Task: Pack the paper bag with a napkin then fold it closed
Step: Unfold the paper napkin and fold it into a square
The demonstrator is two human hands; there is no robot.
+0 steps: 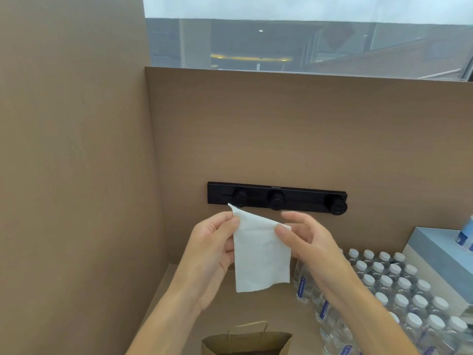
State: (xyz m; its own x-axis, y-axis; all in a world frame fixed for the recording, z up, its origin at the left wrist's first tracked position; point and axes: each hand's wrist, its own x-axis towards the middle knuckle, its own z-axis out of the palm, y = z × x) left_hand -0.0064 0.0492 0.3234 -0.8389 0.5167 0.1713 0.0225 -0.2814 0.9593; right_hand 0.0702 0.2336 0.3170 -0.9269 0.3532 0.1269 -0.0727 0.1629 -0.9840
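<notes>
Both hands hold the napkin point(261, 254) in the air above the counter. The left hand point(212, 254) pinches the upper left corner of the sheet between thumb and fingertips; the remaining fingers curl loosely behind it. The right hand point(304, 239) grips the upper right edge with the thumb pressed on the front face, while its other fingers stay spread and half extended beyond the sheet. The napkin hangs flat below the fingers, apparently folded once.

The paper bag point(245, 342) stands directly below the hanging sheet, well apart from the fingertips, mouth open and twisted-paper handles raised. Its interior is only partly visible at the frame edge, so contents cannot be confirmed.

Judged status: the packing step is not yet done, since the napkin is outside the bag. Remaining: lower the napkin into the opening, release, then fold the top closed.

Water bottles point(399, 290) stand in rows to the right of the right-hand fingers.
</notes>
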